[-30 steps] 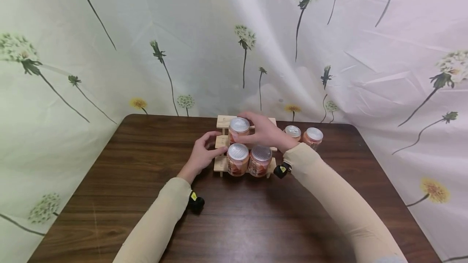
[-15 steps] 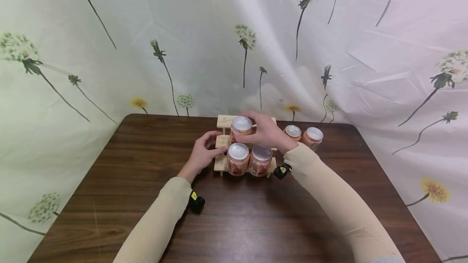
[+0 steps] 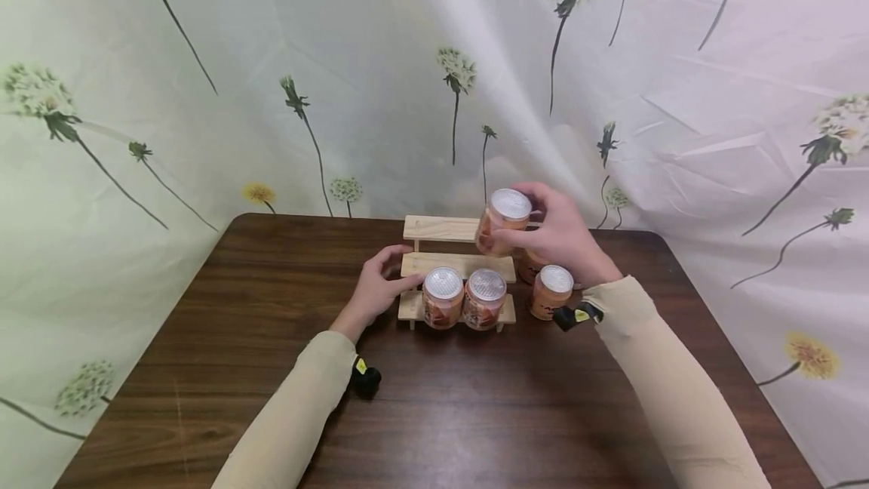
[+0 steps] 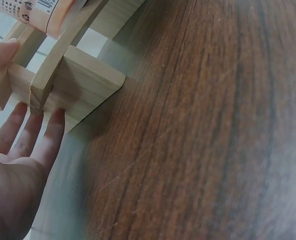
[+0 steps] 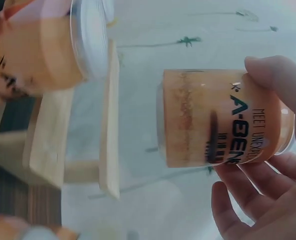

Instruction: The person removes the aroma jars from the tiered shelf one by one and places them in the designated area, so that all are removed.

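Observation:
My right hand (image 3: 563,236) grips an orange-labelled jar (image 3: 501,225) with a silver lid, thumb on one side and fingers on the other. The jar is raised by the right end of the wooden three-step rack (image 3: 441,229), overlapping the steps in the head view. Dark lettering shows on the same jar (image 5: 207,120) in the right wrist view. At the rack's left end, my left hand (image 3: 376,285) holds the wood, thumb toward the front and fingers at the step end. Two similar jars, a left one (image 3: 443,299) and a right one (image 3: 485,300), stand on the lowest step.
Another orange jar (image 3: 551,293) stands on the dark wooden table (image 3: 434,413), right of the rack. Behind it, a further jar (image 3: 531,266) is partly hidden by my right hand. A dandelion-printed cloth (image 3: 380,96) hangs behind the table.
My right hand has lifted the jar off the rack's middle step and carried it to the right. A jar on the table has come into view below my right wrist. My left hand has stayed put.

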Motion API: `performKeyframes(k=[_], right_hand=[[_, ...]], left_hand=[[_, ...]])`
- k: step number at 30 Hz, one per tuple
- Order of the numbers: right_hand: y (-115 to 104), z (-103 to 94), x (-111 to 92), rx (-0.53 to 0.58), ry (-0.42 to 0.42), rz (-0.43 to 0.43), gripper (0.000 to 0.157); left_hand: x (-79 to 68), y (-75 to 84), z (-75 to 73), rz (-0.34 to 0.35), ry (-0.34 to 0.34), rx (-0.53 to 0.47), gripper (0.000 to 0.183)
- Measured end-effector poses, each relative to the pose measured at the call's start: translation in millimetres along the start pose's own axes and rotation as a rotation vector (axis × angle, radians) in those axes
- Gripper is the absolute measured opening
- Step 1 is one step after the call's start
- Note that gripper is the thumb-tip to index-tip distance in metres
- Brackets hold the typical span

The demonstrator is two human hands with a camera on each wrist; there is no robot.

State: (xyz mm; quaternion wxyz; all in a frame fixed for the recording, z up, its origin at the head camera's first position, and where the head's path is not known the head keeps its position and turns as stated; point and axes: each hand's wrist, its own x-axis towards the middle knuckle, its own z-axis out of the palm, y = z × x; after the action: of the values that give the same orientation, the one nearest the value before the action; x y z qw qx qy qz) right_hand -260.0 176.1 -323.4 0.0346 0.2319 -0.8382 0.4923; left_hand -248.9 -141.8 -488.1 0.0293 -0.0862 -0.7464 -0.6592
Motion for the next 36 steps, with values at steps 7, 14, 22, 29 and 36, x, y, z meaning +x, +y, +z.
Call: performKeyframes(k=[7, 14, 22, 29, 36], right_hand=[[12.4, -38.7, -32.2, -0.042, 0.145, -0.018, 0.063], [36.4, -67.8, -65.5, -0.088, 0.251, -0.002, 0.065], [71.1, -87.5, -99.2, -0.093, 0.349, 0.042, 0.069], [102.4, -85.3, -120.6, -0.137, 0.318, 0.095, 0.066], [123.2, -71.0, -131.6, -0.227, 0.247, 0.206, 0.066]], left_hand=[[0.6, -0.2, 0.0, -0.005, -0.011, -0.009, 0.054], [0.9, -1.4, -0.7, -0.005, -0.006, 0.002, 0.054], [1.7, -1.6, 0.2, 0.001, 0.003, 0.029, 0.053], [1.1, -1.3, 1.0, -0.009, 0.004, 0.036, 0.054], [-0.4, -1.5, 0.4, -0.018, 0.005, 0.021, 0.055]])
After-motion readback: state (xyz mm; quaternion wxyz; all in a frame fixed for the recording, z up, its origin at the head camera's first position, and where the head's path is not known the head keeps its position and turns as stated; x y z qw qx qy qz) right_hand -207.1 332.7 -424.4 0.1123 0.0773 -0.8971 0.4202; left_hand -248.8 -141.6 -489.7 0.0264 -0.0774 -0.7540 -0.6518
